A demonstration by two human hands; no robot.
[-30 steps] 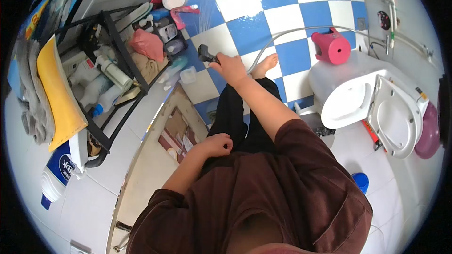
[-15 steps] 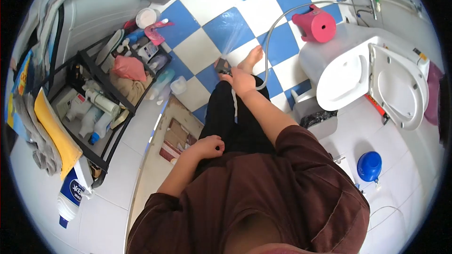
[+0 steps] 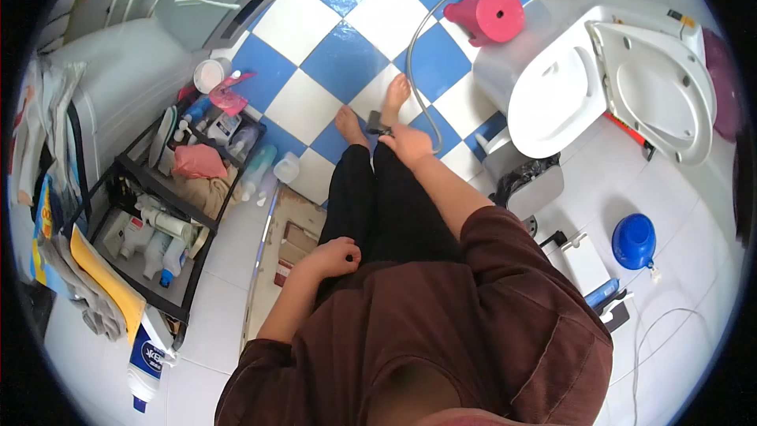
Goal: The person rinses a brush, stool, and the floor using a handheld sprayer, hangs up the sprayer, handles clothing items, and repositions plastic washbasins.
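My right hand (image 3: 411, 146) is wrapped round a dark grey spray head (image 3: 378, 121), held out in front of my knees above the tiled floor. From it a grey hose (image 3: 413, 43) loops away to the fittings on the wall at the top right. No jet of water shows at the spray head. My left hand (image 3: 341, 258) rests at my waist by the dark trousers, fingers curled into a loose fist with nothing visible in it. Blue and white tiles (image 3: 347, 51) lie ahead of my bare feet, shiny in places.
To the left stands a black rack (image 3: 203, 225) crowded with bottles and cloths. A pink stool (image 3: 498, 14) stands at upper right, near the toilet (image 3: 544, 114) with its lid raised. Beside the toilet is a bin (image 3: 541, 189) with a black bag. A blue bowl (image 3: 633, 241) lies lower right.
The water jet seen earlier at the spray head no longer shows. My view has shifted, so the stool and toilet sit further left. My left hand stays curled at my waist.
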